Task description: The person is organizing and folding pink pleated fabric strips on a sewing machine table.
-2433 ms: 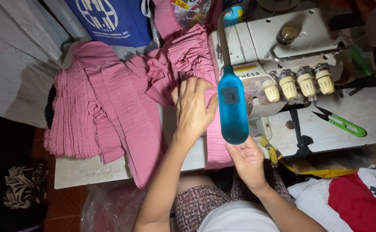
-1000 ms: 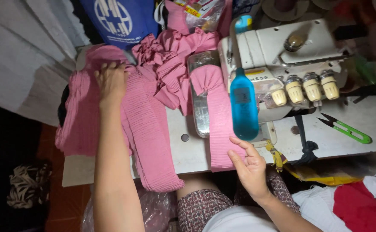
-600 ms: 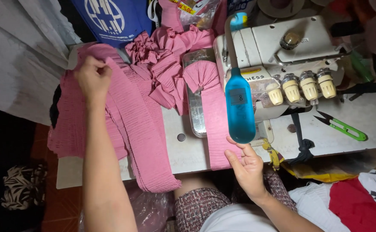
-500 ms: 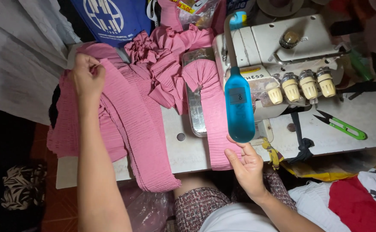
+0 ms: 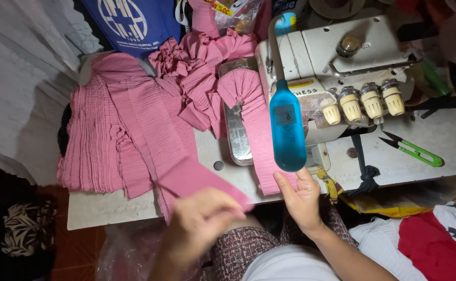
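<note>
Pink pleated strip point(image 5: 197, 179) — one end now drawn off the stack point(image 5: 113, 135) toward my lap, pinched in my blurred left hand point(image 5: 204, 218), which was up on the pile. Right hand point(image 5: 302, 195) open, fingertips on the strip hanging at the table edge point(image 5: 108, 211) — next piece coming to the sewing machine point(image 5: 342, 57).

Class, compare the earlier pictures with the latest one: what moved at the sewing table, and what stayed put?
The left hand came back from the far pink fabric pile towards the body, now holding a pink fabric strip. The right hand stayed at the table edge on the pleated pink strip; the overlock sewing machine and green thread snips did not move.
</note>
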